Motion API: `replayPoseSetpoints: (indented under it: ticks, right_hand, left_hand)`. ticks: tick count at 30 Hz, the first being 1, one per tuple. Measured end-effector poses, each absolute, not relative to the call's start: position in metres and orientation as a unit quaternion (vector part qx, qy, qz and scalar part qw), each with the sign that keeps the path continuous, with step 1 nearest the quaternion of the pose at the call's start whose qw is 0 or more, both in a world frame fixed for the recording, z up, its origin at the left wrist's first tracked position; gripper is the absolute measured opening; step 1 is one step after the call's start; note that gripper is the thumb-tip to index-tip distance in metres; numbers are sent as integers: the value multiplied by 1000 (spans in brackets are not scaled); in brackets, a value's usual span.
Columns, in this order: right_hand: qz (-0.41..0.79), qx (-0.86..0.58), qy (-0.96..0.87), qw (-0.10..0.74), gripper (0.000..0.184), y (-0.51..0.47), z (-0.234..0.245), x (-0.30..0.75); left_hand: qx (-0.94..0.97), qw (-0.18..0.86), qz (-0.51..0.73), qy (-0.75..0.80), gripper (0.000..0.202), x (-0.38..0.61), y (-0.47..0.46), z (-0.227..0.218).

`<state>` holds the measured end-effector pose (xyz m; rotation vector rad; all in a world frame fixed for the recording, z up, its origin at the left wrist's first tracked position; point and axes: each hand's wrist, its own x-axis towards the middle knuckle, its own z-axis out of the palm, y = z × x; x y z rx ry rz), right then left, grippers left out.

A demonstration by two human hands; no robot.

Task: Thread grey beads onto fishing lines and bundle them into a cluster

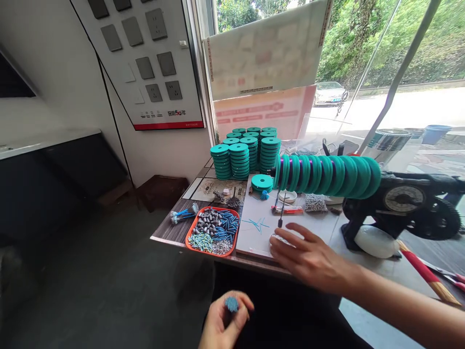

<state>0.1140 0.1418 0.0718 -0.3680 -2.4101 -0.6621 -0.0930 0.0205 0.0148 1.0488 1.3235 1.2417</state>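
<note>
My left hand is low in front of the table, its fingers pinched round a small bundle of blue strands. My right hand reaches left over the white mat, fingers spread flat over a small clear bag near the mat's front edge. Above it a row of teal spools sits threaded on the shaft of a black winding machine. One loose teal spool lies on the mat.
An orange tray of grey and blue small parts sits at the table's front left, with a blue-tipped bundle beside it. Stacks of teal spools stand at the back by the window. A red-and-wood handle lies at right.
</note>
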Motion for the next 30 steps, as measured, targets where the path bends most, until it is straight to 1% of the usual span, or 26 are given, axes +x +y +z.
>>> replayPoseSetpoints:
  ticks: [2,4,5,7,8,9,11,15,21,25,30]
  right_hand:
    - [-218,-147,-914,309,34,138,60,115]
    - [-193,-168,-910,326,29,139,50,115]
    - [-184,-180,-907,334,26,140,47,114]
    - [-173,-205,-897,352,20,144,43,112]
    - [-167,-219,-890,363,17,146,41,110]
    - [-159,-232,-884,373,16,147,40,109]
    - [-141,-254,-873,392,14,147,37,106]
    - [-101,-269,-856,430,12,136,37,102]
    - [-42,-273,-836,474,12,116,42,95]
    - [-33,-259,-830,493,12,107,46,91]
    - [-15,-250,-823,510,13,103,51,88]
  left_hand:
    - [456,443,540,551,20,-88,43,36]
    - [499,406,557,524,9,-80,75,60]
    - [514,404,561,508,10,-74,94,70]
    - [511,464,553,467,25,-61,131,83]
    - [512,483,550,450,29,-55,147,85]
    - [514,497,545,437,31,-49,160,86]
    - [512,531,533,415,27,-40,175,82]
    - [492,571,517,405,19,-38,168,75]
    - [452,598,515,417,23,-42,145,85]
    - [423,630,508,408,26,-40,140,91]
    - [345,682,526,373,26,-36,132,97]
